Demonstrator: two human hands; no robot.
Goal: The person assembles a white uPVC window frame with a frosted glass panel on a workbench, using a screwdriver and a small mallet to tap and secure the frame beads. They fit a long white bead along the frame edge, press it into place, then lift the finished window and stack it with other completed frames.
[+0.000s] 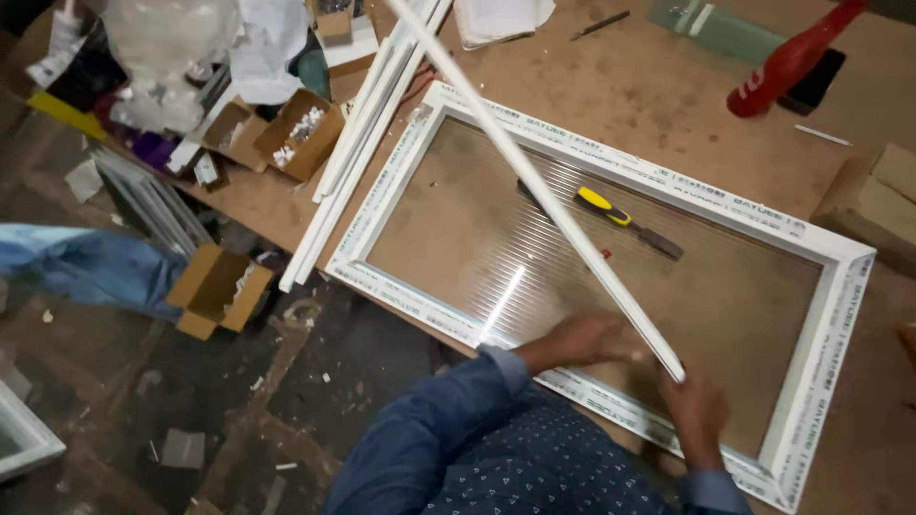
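Observation:
A white window frame (828,315) with a ribbed glass pane (458,229) lies flat on a brown board table (630,86). A long white strip (534,181) runs diagonally above the pane, from the top of the view down to its near end. My right hand (697,410) grips that near end of the strip. My left hand (587,336) rests on the pane beside the strip, fingers touching it. A chisel with a yellow handle (625,221) lies on the glass beyond the strip.
Several more white strips (358,153) lean off the table's left edge. Open cardboard boxes (286,133) of small parts sit at the left, another box (218,289) on the floor. A red bottle (787,62) and a wooden block (873,200) stand at the right.

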